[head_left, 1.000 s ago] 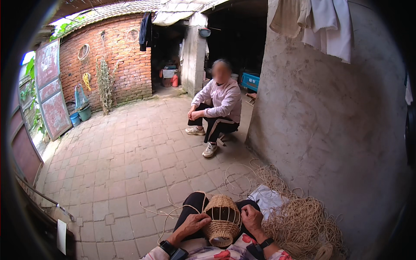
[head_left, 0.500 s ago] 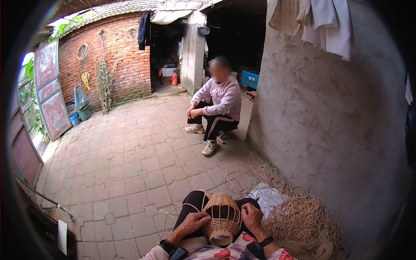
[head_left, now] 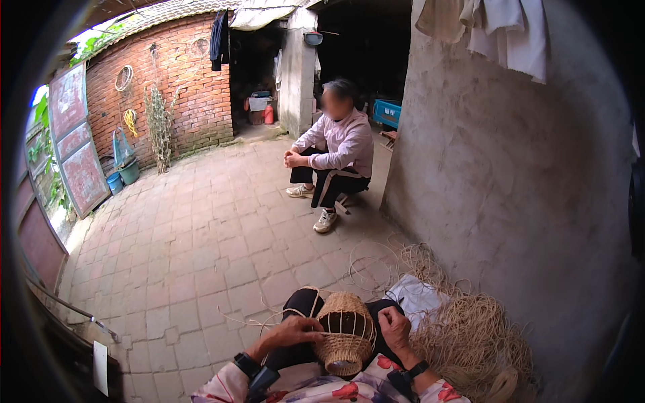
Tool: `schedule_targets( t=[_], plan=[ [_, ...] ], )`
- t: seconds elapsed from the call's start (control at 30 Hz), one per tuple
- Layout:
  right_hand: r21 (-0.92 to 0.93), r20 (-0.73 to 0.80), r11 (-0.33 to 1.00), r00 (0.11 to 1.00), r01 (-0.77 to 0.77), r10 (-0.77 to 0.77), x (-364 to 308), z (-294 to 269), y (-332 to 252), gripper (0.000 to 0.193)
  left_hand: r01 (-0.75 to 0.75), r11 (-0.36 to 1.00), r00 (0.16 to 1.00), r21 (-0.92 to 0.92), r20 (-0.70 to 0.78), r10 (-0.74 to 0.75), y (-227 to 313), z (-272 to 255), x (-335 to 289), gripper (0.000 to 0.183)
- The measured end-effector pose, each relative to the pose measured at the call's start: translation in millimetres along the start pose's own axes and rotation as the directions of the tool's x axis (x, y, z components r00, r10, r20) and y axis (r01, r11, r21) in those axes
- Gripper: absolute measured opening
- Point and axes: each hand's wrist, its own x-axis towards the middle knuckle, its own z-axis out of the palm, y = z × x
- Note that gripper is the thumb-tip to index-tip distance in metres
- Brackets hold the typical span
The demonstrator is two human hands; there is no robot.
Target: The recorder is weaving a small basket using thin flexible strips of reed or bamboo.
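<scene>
A small woven cord basket (head_left: 342,349) rests on my lap between my knees. Bare upright ribs cross a gap between its lower woven band and its upper woven part. On its left side, my left hand (head_left: 299,330) has its fingers closed on the edge of the woven band beside the gap. My right hand (head_left: 394,327) is curled closed to the right of the basket, over my right knee and apart from the weave. Whatever its fingers may hold is hidden. Loose cord (head_left: 252,321) trails off past my left knee.
A large tangled heap of cord (head_left: 477,336) lies at my right, with a white sheet (head_left: 416,299) beside it, against the grey wall (head_left: 504,188). A person (head_left: 336,148) sits low ahead on the brick paving (head_left: 195,242). Buckets (head_left: 129,173) stand by the far brick wall.
My right hand has shifted slightly up and away from the basket. My left hand has moved a little left and up along its edge. The seated person's head has turned left.
</scene>
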Motion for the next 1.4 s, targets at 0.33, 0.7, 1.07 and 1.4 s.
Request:
schedule_targets(
  t=[0.33, 0.7, 1.07, 1.4],
  plan=[
    [0.181, 0.056, 0.977, 0.993, -0.109, 0.1, 32.2, -13.8, 0.1, 0.014, 0.085, 0.638, 0.866, 0.765, -0.374, 0.333, 72.6, -109.7, 24.8, 0.015],
    [0.72, 0.219, 0.691, 0.926, 0.059, -0.307, 90.7, -24.1, -150.9, 0.058, -0.351, 0.818, 0.905, 0.457, -0.059, 0.421, 170.4, -50.9, 24.4, 0.026],
    [0.541, -0.024, 0.826, 0.985, 0.158, -0.173, 78.6, -11.8, -146.0, 0.053, -0.366, 0.922, 0.93, 0.124, 0.018, 0.367, 154.7, -50.6, 21.1, 0.013],
    [0.699, 0.676, 0.511, 0.695, -0.5, -0.244, 31.1, 10.3, -141.2, 0.051, -0.371, 0.928, 0.916, 0.001, -0.16, 0.367, 143.6, -60.6, 7.7, 0.003]
  ],
)
